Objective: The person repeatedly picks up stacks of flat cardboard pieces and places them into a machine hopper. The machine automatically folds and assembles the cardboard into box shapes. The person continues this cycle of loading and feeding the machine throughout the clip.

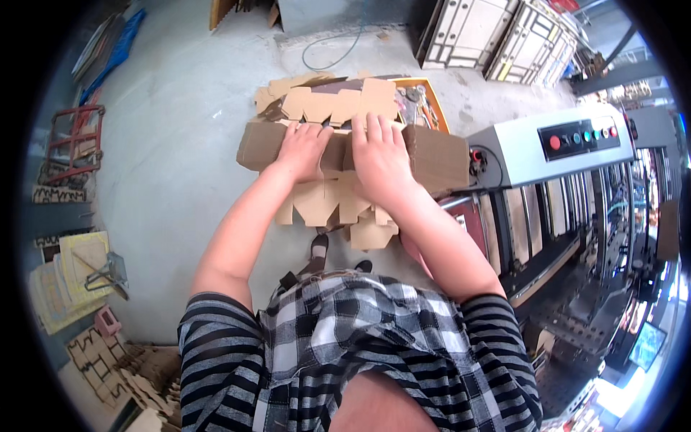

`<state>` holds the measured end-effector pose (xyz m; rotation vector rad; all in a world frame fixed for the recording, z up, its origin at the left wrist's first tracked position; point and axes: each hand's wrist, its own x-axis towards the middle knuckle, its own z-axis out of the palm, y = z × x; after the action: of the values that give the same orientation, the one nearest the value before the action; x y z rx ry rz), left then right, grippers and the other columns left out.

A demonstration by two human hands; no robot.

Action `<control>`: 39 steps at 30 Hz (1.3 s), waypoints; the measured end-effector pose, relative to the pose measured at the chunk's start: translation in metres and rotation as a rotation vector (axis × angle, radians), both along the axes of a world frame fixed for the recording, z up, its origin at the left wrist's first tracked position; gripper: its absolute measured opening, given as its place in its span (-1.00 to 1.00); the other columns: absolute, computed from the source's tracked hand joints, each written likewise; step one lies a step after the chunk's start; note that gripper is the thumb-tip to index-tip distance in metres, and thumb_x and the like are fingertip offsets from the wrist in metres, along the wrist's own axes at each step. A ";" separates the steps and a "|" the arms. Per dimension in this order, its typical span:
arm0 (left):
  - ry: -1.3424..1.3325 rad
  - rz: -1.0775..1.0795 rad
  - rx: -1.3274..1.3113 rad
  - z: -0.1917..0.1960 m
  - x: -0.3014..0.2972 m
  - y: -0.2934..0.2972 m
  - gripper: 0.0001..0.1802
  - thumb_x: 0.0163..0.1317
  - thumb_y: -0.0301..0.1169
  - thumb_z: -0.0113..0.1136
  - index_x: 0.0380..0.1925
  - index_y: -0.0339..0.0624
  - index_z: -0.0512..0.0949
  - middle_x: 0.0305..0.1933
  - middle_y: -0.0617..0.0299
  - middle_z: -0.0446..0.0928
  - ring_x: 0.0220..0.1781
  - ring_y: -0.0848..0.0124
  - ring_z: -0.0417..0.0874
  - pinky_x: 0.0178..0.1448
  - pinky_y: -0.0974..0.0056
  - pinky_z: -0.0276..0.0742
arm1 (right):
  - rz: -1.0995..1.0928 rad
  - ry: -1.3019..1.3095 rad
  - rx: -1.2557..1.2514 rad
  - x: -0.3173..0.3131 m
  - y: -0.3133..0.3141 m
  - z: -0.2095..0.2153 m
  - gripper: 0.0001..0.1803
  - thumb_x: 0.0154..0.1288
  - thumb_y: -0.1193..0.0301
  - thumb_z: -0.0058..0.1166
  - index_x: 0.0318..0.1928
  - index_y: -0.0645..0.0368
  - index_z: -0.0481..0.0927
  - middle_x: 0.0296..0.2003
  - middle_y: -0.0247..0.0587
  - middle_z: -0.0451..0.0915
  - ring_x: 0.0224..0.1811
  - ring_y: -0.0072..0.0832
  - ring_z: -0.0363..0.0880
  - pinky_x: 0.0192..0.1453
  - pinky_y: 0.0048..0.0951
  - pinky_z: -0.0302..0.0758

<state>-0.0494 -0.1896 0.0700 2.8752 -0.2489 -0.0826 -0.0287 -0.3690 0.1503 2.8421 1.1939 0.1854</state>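
Note:
A thick stack of flat die-cut cardboard blanks (432, 155) lies across the middle of the view, held up in front of me. My left hand (302, 150) presses flat on its left half, fingers spread over the top edge. My right hand (379, 155) lies flat next to it on the right half, fingers pointing away. Loose cut flaps (338, 205) hang below the stack, between my forearms. Beyond the stack, more cardboard blanks (338, 101) are piled on an orange-rimmed tray (435, 101).
A grey machine with a control panel of coloured buttons (576, 140) stands at the right, with rails and belts below it. Grey concrete floor (180, 144) spreads to the left. Cardboard offcuts (122, 367) and printed sheets (68, 277) lie at the lower left. A red cart (72, 140) stands far left.

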 end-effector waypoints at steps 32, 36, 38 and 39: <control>-0.059 -0.165 -0.543 -0.077 -0.024 -0.113 -0.43 0.17 -0.38 0.18 0.18 -0.34 0.35 0.24 -0.10 0.37 0.32 0.03 0.31 0.39 0.06 0.17 | -0.867 -0.071 2.076 -0.245 -0.423 0.150 -0.34 -0.10 0.47 0.27 0.12 0.23 0.42 -0.04 -0.21 0.54 -0.03 -0.30 0.54 0.14 -0.24 0.47; -0.063 -0.130 -0.561 -0.046 -0.020 -0.154 -0.42 0.13 -0.47 0.18 0.20 -0.34 0.34 0.24 -0.11 0.37 0.30 0.04 0.34 0.37 0.11 0.20 | -0.952 -0.397 2.379 -0.346 -0.517 0.173 -0.42 0.09 0.42 0.23 0.16 0.22 0.40 0.04 -0.13 0.54 0.08 -0.24 0.52 0.14 -0.12 0.52; -0.099 -0.134 -0.626 -0.043 -0.020 -0.188 -0.43 0.15 -0.48 0.16 0.20 -0.35 0.33 0.22 -0.08 0.39 0.27 0.08 0.38 0.36 0.13 0.22 | -0.907 -0.564 2.321 -0.382 -0.573 0.187 -0.44 0.12 0.38 0.23 0.14 0.23 0.40 0.03 -0.10 0.54 0.04 -0.21 0.55 0.12 -0.12 0.54; -0.113 -0.136 -0.656 -0.039 -0.022 -0.206 -0.43 0.15 -0.49 0.15 0.21 -0.36 0.33 0.21 -0.06 0.40 0.26 0.10 0.40 0.36 0.14 0.24 | -0.857 -0.568 2.321 -0.395 -0.597 0.196 -0.45 0.13 0.37 0.23 0.13 0.24 0.41 0.01 -0.09 0.55 0.02 -0.20 0.56 0.11 -0.11 0.55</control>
<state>-0.0711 -0.3952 0.0307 2.2111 -0.4061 0.1167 -0.4233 -0.9657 0.3463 -0.9118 0.5360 -1.2134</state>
